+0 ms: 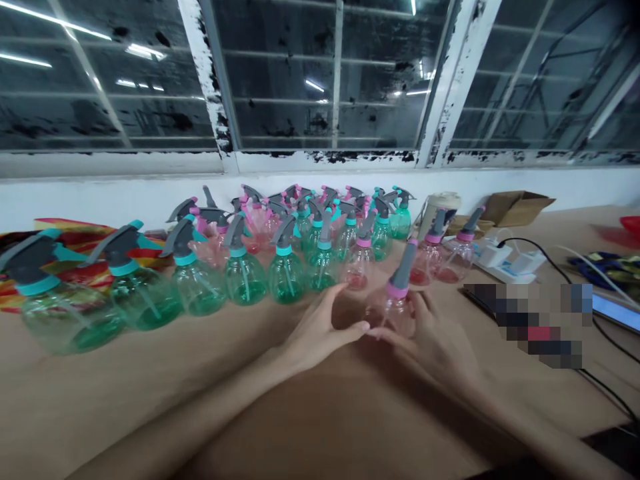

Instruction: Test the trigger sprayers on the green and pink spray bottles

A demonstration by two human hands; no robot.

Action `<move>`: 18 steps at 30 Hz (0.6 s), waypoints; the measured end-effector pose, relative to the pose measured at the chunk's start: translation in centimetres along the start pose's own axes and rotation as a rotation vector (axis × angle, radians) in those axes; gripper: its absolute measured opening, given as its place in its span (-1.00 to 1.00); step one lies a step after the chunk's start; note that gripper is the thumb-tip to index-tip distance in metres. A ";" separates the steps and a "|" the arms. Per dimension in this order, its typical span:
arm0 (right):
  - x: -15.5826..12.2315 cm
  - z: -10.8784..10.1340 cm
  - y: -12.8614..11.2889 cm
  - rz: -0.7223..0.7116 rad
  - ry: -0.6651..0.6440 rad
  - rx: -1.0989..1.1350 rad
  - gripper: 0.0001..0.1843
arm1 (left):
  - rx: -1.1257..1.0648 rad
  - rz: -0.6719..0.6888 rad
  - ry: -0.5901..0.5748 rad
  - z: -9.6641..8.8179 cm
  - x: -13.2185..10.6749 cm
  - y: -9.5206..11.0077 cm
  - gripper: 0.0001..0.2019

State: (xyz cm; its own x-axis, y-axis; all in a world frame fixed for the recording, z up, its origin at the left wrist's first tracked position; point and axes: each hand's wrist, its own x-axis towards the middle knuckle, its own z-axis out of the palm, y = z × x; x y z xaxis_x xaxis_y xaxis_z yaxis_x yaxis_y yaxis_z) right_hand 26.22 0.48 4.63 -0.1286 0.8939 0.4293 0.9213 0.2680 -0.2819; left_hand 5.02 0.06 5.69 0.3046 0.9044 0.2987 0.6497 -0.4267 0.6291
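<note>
In the head view, a pink-tinted spray bottle (395, 310) with a grey trigger head and pink collar tilts slightly to the right. My right hand (440, 333) grips its right side, with the thumb across the front. From the left reaches my left hand (320, 327), thumb and fingers apart in a curve; its thumb tip is at the bottle's left side, and I cannot tell whether it touches. Just behind stands another pink spray bottle (357, 263). A green spray bottle (323, 267) with a turquoise collar is beyond my left fingers.
Green spray bottles (245, 277) line the left side of the table (280, 427), with several more bottles behind. Two pink bottles (457, 257) stand at right. Beyond them are a power strip (507, 263) with cables, a cardboard box (520, 207) and a blurred-out item (540, 323).
</note>
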 end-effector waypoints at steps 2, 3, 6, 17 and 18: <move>-1.2 0.2 -1.9 -0.084 -0.022 0.052 -0.20 | -0.104 -0.012 0.020 -0.9 0.0 1.5 -0.29; -1.6 0.5 -2.9 -0.118 -0.026 0.077 -0.17 | -0.143 -0.012 0.024 -1.4 -0.1 2.2 -0.29; -2.5 1.4 -5.7 -0.190 -0.019 0.118 -0.11 | -0.243 -0.019 0.036 -2.3 -0.2 3.6 -0.41; 0.1 3.4 -7.5 -0.456 -0.215 0.513 -0.05 | -0.250 -0.137 0.272 -3.6 1.0 1.2 -0.85; 0.6 3.5 -6.7 -0.508 -0.247 0.510 -0.02 | -0.253 -0.135 0.272 -3.7 1.1 1.0 -0.86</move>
State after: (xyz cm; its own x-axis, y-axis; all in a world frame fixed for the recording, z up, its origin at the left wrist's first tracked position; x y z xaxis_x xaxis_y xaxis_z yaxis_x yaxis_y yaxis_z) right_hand 18.71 0.50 3.76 -0.6254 0.6547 0.4244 0.4509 0.7472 -0.4882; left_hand 3.39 0.59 9.30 0.0108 0.9333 0.3590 0.4692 -0.3218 0.8224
